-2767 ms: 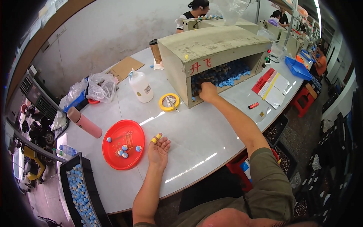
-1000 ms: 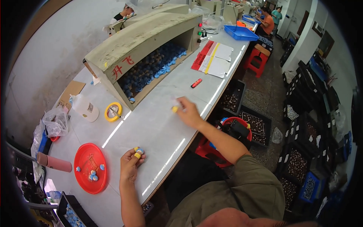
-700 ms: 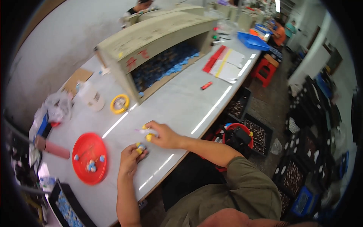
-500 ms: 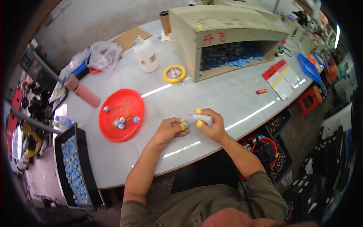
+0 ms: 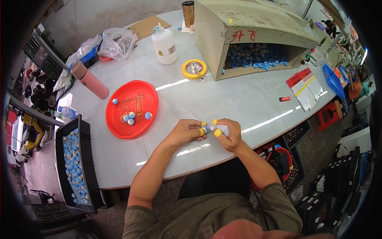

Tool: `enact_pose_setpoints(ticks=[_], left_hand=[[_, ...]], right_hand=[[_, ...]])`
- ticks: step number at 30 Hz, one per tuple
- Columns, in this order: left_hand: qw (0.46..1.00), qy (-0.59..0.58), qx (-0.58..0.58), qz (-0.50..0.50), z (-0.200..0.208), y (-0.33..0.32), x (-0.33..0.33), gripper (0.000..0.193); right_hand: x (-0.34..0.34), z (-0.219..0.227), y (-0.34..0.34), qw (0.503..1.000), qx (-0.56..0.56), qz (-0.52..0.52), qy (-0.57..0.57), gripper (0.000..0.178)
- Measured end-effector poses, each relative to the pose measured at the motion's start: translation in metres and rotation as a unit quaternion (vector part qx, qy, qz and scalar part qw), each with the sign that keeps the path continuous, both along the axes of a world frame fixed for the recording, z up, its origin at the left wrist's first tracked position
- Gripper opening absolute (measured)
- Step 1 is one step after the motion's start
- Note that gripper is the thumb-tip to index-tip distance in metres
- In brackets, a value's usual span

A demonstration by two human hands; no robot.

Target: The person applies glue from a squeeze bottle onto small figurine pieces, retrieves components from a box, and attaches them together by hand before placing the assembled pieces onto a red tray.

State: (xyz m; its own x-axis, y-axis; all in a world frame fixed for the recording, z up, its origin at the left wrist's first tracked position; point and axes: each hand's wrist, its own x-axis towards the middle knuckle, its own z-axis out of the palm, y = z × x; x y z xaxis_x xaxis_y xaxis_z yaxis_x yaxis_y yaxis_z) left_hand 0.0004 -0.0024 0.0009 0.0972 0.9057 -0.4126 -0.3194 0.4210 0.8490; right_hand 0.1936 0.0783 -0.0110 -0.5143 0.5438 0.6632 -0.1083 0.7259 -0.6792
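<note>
One blue piece (image 5: pixel 205 130) is pinched by the left hand (image 5: pixel 185 134), fingers drawn close; a squeeze bottle (image 5: pixel 222 130), tip toward it, is gripped by the right hand (image 5: pixel 232 136). Beyond, blue balls (image 5: pixel 131 115) are held on a red plate (image 5: pixel 127 91).

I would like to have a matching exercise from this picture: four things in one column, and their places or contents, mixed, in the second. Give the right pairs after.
Things:
1. small bottle
2. red plate
3. black bin
4. yellow tape

Descriptions:
A. carries five blue balls
B. on the table, near the big box
C. in the right hand, tip toward the left hand
D. at the table's left end, with many blue balls inside

Pairs: 1-C, 2-A, 3-D, 4-B
</note>
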Motion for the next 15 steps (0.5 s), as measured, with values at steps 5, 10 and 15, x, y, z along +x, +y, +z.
enact_pose_setpoints(ticks=[5, 10, 15], left_hand=[[1.0, 0.008, 0.01, -0.004, 0.0002, -0.0004, 0.001, 0.036], [1.0, 0.017, 0.012, -0.004, 0.002, -0.0004, 0.0015, 0.036], [1.0, 0.007, 0.006, 0.011, 0.0003, 0.0005, 0.0013, 0.036]], right_hand=[[-0.0034, -0.0019, 0.0005, 1.0, 0.011, 0.002, 0.007, 0.019], [-0.0033, -0.0029, 0.0012, 0.999, 0.049, -0.009, 0.0, 0.02], [-0.0035, -0.0017, -0.001, 0.995, 0.094, -0.034, -0.01, 0.02]])
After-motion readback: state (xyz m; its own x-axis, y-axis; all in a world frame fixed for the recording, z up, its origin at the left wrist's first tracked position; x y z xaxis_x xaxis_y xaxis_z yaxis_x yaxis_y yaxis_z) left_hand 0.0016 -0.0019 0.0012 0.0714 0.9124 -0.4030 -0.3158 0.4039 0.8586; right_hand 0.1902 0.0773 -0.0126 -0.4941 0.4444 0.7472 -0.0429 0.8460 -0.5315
